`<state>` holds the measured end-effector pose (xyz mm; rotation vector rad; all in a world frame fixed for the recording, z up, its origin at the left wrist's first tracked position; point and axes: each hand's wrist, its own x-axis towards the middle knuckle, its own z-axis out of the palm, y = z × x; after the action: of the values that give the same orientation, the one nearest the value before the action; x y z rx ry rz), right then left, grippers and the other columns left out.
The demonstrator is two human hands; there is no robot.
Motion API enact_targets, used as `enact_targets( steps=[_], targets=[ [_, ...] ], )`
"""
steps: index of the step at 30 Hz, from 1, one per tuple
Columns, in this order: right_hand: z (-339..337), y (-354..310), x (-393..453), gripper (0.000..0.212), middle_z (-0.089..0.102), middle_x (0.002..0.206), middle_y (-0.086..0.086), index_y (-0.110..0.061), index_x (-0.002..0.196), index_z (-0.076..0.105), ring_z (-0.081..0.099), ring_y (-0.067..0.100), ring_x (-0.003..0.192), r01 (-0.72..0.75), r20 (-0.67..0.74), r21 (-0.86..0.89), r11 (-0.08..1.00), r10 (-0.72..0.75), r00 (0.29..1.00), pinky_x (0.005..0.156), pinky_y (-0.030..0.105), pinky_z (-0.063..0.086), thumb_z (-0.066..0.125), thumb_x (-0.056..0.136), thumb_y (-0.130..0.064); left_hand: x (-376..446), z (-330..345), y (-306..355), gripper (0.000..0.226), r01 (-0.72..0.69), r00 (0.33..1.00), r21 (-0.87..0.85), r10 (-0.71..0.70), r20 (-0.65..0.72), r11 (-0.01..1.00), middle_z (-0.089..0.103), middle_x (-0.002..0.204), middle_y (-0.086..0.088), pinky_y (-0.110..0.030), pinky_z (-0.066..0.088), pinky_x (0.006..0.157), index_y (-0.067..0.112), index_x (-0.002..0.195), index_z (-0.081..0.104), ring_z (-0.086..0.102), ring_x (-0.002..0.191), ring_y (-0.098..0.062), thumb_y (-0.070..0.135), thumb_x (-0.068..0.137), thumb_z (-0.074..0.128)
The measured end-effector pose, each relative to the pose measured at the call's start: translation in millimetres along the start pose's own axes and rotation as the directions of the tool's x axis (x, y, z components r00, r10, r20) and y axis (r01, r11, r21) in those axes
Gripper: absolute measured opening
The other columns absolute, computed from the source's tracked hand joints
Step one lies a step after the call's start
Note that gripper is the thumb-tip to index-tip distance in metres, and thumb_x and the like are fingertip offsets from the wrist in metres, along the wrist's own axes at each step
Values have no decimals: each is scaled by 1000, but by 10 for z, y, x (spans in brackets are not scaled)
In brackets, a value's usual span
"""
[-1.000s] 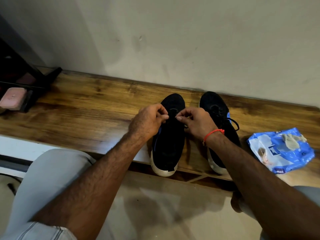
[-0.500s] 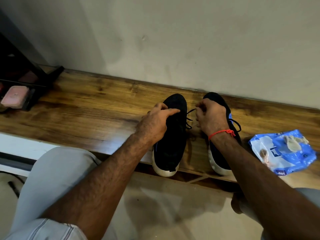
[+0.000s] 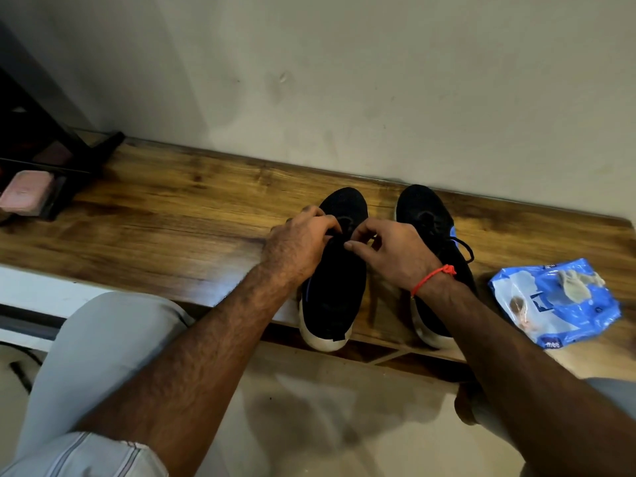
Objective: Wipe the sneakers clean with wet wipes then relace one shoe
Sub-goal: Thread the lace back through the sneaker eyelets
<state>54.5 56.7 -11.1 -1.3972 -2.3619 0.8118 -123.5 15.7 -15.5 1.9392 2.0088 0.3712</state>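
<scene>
Two black sneakers with white soles stand side by side on a wooden bench (image 3: 172, 228), toes toward the wall. Both my hands are over the left sneaker (image 3: 332, 290). My left hand (image 3: 296, 246) and my right hand (image 3: 392, 249) each pinch its black lace (image 3: 339, 235) at the middle of the shoe, fingertips almost meeting. The right sneaker (image 3: 426, 218) is partly hidden behind my right wrist; its tied lace loop shows at its right side. A blue wet wipes pack (image 3: 557, 304) lies to the right with a crumpled used wipe (image 3: 574, 284) on top.
A wall runs close behind the bench. A dark rack (image 3: 51, 160) with a pink block (image 3: 24, 194) stands at the far left end. My knees are below the bench's front edge, over a pale floor.
My right hand, which had pulled the lace out to the right half a second ago, has come back to the middle of the left sneaker. My left hand stays on the lace.
</scene>
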Motion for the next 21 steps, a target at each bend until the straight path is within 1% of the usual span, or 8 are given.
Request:
enact_targets(
  steps=[4,7,8,9,11,14,18,21],
  targets=[
    [16,-2,11,14,66,92,-9,-25,96,68,59,5,81,-35,-11,51,998,36,999,73,24,51,68,91,-38,-8,-31,39,14,25,998,32,-23,-54,999,56,125,7,-44,52,89,31,112,65,59,108,-18,32,99,60],
    [36,2,29,10,66,90,-10,-21,96,69,59,6,85,-58,-22,82,995,60,998,70,14,46,67,93,-31,-16,-25,43,13,29,998,26,-27,-49,999,55,124,6,-46,52,89,31,111,65,59,107,-19,31,99,60],
    [36,9,37,9,66,90,-9,-20,96,70,59,6,86,-63,-21,87,994,65,998,70,13,45,66,94,-29,-18,-25,45,13,33,998,22,-32,-49,999,55,125,6,-46,52,89,31,111,65,59,107,-19,32,99,61],
    [39,18,47,9,67,90,-8,-20,95,70,60,7,87,-66,-14,89,994,67,998,71,16,48,66,94,-28,-20,-26,46,13,37,998,21,-36,-54,999,54,125,6,-46,52,89,31,110,65,59,107,-19,33,98,61],
    [46,45,67,8,67,91,-6,-21,92,68,61,10,88,-67,1,76,995,67,998,77,29,53,64,95,-28,-20,-36,46,12,46,997,23,-44,-70,999,53,128,7,-45,51,91,32,108,66,59,108,-19,36,98,62],
    [52,50,72,10,63,91,-6,-26,86,61,58,13,88,-48,-3,12,999,48,999,80,41,54,59,97,-28,-25,-35,46,12,53,994,30,-50,-95,998,50,130,7,-44,48,95,32,107,67,58,111,-19,38,97,63],
    [57,31,33,9,63,93,-2,-28,91,52,59,20,87,-47,5,-96,994,48,999,76,43,52,51,100,-30,-50,-11,71,13,82,986,59,-73,-149,995,48,132,8,-43,43,95,34,106,67,54,116,-19,40,96,64],
    [73,29,40,3,64,90,4,-25,96,52,61,24,84,-31,7,-125,992,32,999,74,45,54,53,99,-23,-49,-6,83,12,98,984,73,-85,-157,993,46,135,8,-44,41,97,34,106,67,52,119,-20,40,95,64]
  ],
)
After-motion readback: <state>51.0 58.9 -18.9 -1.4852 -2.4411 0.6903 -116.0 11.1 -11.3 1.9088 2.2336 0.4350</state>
